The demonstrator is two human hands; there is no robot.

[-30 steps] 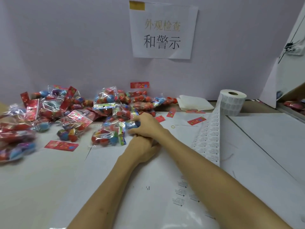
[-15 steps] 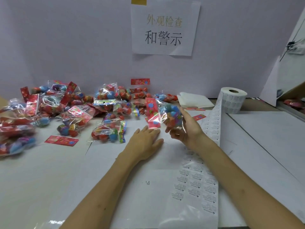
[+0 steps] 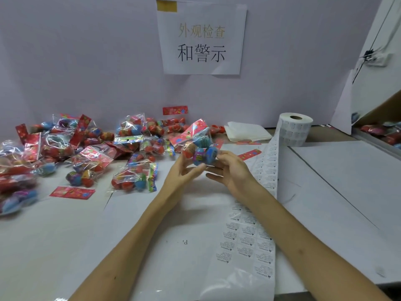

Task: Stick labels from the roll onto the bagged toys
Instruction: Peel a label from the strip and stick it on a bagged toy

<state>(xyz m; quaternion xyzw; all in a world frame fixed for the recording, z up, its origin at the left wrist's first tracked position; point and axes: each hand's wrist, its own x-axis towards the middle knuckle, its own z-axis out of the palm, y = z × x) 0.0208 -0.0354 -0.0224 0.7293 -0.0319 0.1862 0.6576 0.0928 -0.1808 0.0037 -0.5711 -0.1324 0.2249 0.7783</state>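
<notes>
A clear bag of small red and blue toys (image 3: 200, 149) with a red header card is held up above the table's middle. My left hand (image 3: 181, 173) grips its lower left side and my right hand (image 3: 230, 170) holds its right side with curled fingers. The white label roll (image 3: 295, 129) stands at the back right. Its unrolled strip of labels (image 3: 256, 216) runs toward me under my right forearm. A pile of more bagged toys (image 3: 86, 148) covers the left and back of the table.
A folded white cloth (image 3: 247, 131) lies beside the roll. Loose red header cards (image 3: 72, 192) lie on the table. White paper sheets (image 3: 152, 224) cover the table. A purple partition with a paper sign (image 3: 201, 38) stands behind; a side panel closes the right.
My right hand picked a bag from the pile and drew it toward the middle. My left hand rose from the table and took hold of the same bag.
</notes>
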